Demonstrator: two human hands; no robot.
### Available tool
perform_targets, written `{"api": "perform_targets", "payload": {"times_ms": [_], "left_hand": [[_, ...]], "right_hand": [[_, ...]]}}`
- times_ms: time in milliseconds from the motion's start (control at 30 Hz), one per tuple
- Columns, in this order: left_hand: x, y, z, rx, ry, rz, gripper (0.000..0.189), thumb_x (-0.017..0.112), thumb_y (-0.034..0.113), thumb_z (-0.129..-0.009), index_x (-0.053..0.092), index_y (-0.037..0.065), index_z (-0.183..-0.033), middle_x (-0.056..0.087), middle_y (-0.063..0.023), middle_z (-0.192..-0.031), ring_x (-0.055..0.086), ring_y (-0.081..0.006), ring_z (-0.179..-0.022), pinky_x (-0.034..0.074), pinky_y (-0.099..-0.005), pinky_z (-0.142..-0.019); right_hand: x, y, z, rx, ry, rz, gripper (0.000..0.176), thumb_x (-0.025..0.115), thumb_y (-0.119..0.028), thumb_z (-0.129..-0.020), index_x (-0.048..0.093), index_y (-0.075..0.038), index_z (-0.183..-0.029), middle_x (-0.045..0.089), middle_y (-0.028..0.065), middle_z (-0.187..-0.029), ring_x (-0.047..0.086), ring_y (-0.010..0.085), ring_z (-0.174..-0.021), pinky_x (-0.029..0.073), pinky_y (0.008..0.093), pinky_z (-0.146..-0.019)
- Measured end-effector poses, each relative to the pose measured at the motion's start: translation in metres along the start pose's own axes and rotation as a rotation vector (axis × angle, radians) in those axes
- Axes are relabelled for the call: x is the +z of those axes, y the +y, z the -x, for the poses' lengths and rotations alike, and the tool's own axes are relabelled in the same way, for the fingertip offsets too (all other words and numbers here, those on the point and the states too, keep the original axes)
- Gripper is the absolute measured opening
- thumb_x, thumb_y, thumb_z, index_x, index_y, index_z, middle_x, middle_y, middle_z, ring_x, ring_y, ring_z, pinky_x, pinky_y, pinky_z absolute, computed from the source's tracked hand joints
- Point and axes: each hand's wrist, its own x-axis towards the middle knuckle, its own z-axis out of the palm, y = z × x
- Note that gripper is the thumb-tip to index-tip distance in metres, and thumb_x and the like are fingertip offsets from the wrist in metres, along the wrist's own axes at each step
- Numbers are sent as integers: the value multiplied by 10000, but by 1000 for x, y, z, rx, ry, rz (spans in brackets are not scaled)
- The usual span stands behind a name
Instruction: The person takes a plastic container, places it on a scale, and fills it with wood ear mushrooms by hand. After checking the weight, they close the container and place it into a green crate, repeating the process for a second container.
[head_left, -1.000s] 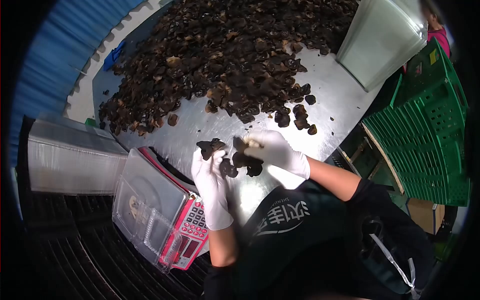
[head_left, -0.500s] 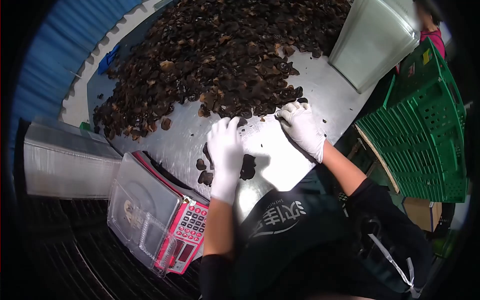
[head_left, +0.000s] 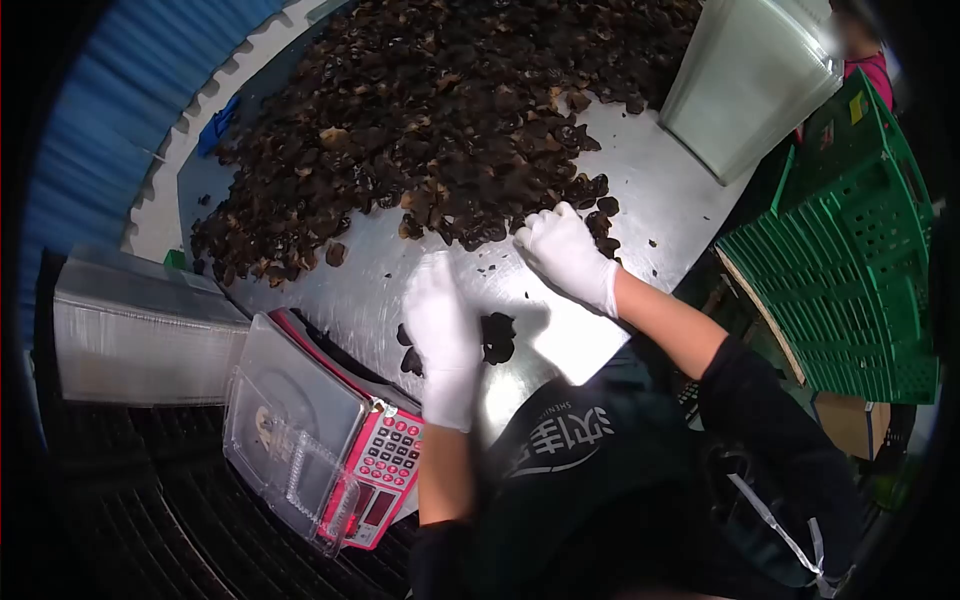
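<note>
A large heap of dark brown wood ear mushrooms [head_left: 400, 130] covers the back of the metal table [head_left: 590, 340]. My right hand [head_left: 570, 252], in a white glove, is at the heap's front edge with its fingers curled in; whatever they hold is hidden. Nearer to me is my left hand [head_left: 440, 325], also gloved in white and smeared by motion, so its grip does not show. It hovers over or beside a few loose wood ear pieces [head_left: 497, 337] on the metal, partly covering them.
A pink and grey weighing scale [head_left: 300, 400] is at the left, beside stacked clear plastic containers [head_left: 145, 335]. Another tall container stack [head_left: 745, 90] stands at the back right. Green crates [head_left: 840, 260] are on the right, with a person's pink sleeve [head_left: 872, 75] behind.
My right hand has shifted left along the heap's edge, uncovering some mushroom pieces. My left hand has drawn back slightly toward me, away from the heap.
</note>
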Motion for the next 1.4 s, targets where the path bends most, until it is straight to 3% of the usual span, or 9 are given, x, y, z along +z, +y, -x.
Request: {"api": "perform_targets", "payload": {"times_ms": [167,400,500,567,633,767,1100,1300,1400], "left_hand": [[69,54,27,-74,-271,-136,825,647,382,-868,328,-154,-1409,314,-367,-1466,340,-461,-1364,278,-480,-1150],[48,116,36,102,-433,-142,829,531,462,-938,294,-173,-1415,272,-356,-1498,256,-482,-1406,173,-518,-1186],[20,148,67,521,-708,265,579,489,337,-991,421,-65,-1403,428,-249,-1457,354,-413,-1380,304,-417,-1150],[8,150,64,457,-1224,1201,416,551,247,-963,559,35,-1321,567,-196,-1334,489,-352,-1289,391,-399,-1092],[11,145,73,605,-706,1047,347,605,198,-920,628,0,-1204,564,-225,-1325,493,-367,-1288,379,-429,-1101],[43,93,42,128,-217,-125,697,557,316,-902,383,-186,-1353,353,-348,-1449,232,-454,-1423,204,-493,-1179],[7,24,74,15,0,-227,532,585,140,-852,460,-119,-1299,458,-294,-1384,434,-434,-1313,363,-517,-1063],[-15,23,81,133,-17,-66,454,574,188,-887,529,-64,-1262,517,-238,-1335,471,-420,-1272,387,-518,-1027],[13,27,95,183,-21,-30,431,568,225,-907,550,-50,-1238,540,-224,-1310,487,-399,-1257,391,-497,-1037]], "right_hand": [[-47,19,56,168,262,-301,49,690,-149,-787,665,-130,-826,611,35,-794,609,217,-787,421,366,-727],[-83,47,166,449,220,-245,115,717,-51,-762,657,-103,-845,659,22,-837,610,235,-760,432,368,-727],[-100,59,196,584,80,-244,157,711,-24,-718,662,-109,-841,652,50,-804,613,255,-737,441,377,-718],[-90,77,222,557,-5,-165,184,699,-10,-671,669,-110,-822,645,69,-765,623,270,-717,447,387,-718],[-86,85,233,589,-125,-125,191,691,-8,-640,668,-118,-794,640,75,-738,636,276,-720,455,388,-730],[-87,78,221,552,-132,-82,191,687,-5,-630,654,-122,-777,629,72,-735,634,283,-721,454,390,-724],[-76,19,133,237,52,-392,34,662,-140,-788,666,-121,-816,636,43,-770,626,266,-718,486,386,-703],[-94,27,140,191,-810,-44,114,662,-186,-758,677,-104,-836,661,154,-788,666,286,-747,504,410,-623],[-90,9,121,139,-578,-88,190,628,-193,-828,677,-89,-980,672,117,-894,669,281,-833,509,410,-666]]}}
